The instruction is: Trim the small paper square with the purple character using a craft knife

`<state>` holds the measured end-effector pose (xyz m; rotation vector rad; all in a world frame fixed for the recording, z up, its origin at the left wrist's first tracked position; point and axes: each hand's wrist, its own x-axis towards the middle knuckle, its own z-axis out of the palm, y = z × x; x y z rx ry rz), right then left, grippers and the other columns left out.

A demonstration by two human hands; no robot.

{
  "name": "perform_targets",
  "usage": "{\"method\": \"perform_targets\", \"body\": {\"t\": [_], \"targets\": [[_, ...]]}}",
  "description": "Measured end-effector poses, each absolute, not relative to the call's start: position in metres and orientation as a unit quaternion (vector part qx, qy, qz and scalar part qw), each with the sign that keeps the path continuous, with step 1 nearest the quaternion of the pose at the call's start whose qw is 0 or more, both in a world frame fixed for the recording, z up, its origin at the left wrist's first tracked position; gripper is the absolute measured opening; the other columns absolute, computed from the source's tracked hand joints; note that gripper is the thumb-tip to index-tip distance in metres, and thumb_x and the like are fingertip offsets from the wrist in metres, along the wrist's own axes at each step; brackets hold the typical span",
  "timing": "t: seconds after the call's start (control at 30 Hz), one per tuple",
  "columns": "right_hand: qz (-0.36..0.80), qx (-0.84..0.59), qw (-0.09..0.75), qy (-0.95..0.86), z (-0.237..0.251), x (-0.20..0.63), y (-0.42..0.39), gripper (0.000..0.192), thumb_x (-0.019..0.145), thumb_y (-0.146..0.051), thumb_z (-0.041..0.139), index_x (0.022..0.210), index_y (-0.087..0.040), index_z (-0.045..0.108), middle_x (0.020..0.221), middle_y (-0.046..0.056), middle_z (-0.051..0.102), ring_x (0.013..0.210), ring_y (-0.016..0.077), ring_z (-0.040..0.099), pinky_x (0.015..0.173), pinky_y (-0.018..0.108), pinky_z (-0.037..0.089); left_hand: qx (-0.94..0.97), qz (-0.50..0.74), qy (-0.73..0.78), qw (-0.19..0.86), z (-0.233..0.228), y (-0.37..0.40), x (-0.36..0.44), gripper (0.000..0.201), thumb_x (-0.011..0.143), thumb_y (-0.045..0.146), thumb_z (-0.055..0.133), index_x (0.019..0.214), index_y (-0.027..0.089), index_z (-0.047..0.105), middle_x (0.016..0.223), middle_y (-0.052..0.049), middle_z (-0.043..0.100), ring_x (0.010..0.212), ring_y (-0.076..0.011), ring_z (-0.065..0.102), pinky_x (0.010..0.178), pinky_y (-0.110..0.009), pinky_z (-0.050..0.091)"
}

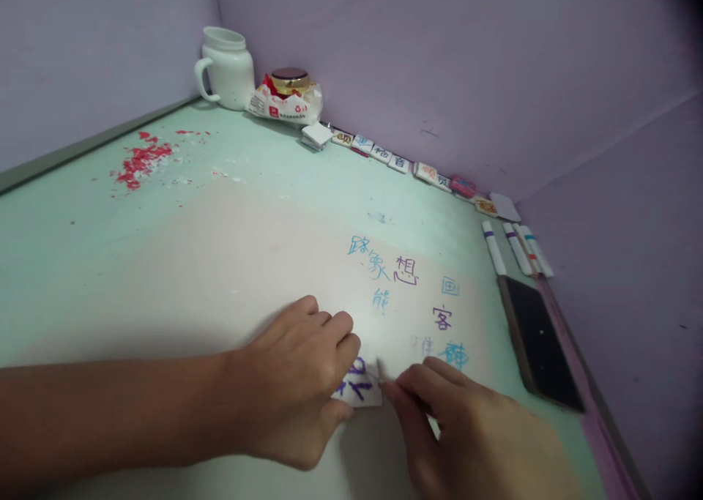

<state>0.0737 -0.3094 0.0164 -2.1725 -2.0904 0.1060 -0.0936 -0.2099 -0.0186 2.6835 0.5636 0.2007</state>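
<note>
A small white card [373, 395] with purple writing lies on the table in front of me. My left hand [299, 383] covers its left part, with curled fingers over it and the thumb at its lower edge, holding it. At the card's right edge my right hand [450, 419] is closed in a pinch. A thin, pale, pointed bit shows by those fingertips, too small and blurred to name. Handwritten characters [406, 269] in blue and purple stand on the tabletop just beyond both hands.
A dark phone [541, 342] lies at the right, near several white markers [493, 247]. Small character cards [381, 151] line the back wall. A white mug [228, 68] and a crumpled packet with a lidded jar [290, 80] stand behind. Red and white crumbs [143, 161] lie at left.
</note>
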Motion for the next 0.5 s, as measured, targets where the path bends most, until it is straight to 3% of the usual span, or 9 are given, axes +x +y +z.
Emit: {"method": "perform_targets", "body": {"t": [0.13,0.33,0.5], "targets": [[0.154,-0.737,0.224,-0.619,0.013,0.084,-0.314,0.028,0.090,-0.037,0.053,0.069,-0.024,0.065,0.057,-0.003,0.064,0.045,0.0107,0.058,0.042,0.019,0.042,0.952,0.092,0.202,0.213,-0.021,-0.209,-0.094,0.021,0.073,0.027,0.062,0.090,0.015,0.059,0.085,-0.007,0.054,0.072,-0.0221,0.047,0.073,-0.039,0.041],[0.163,-0.783,0.333,-0.499,0.006,0.096,-0.312,0.026,0.083,-0.041,0.061,0.065,-0.023,0.067,0.056,-0.003,0.063,0.049,0.0121,0.057,0.043,0.019,0.042,0.947,0.125,0.198,0.222,-0.017,-0.206,-0.095,0.025,0.073,0.023,0.061,0.096,0.013,0.060,0.085,-0.008,0.055,0.071,-0.0225,0.048,0.068,-0.038,0.042],[0.125,-0.802,0.422,-0.404,-0.003,0.096,-0.305,0.022,0.078,-0.040,0.065,0.064,-0.023,0.067,0.057,-0.003,0.059,0.052,0.0118,0.055,0.051,0.020,0.045,0.962,0.247,0.101,0.056,-0.018,-0.196,-0.098,0.032,0.087,0.011,0.049,0.118,0.009,0.052,0.099,-0.015,0.059,0.084,-0.0265,0.055,0.076,-0.040,0.044]]}}
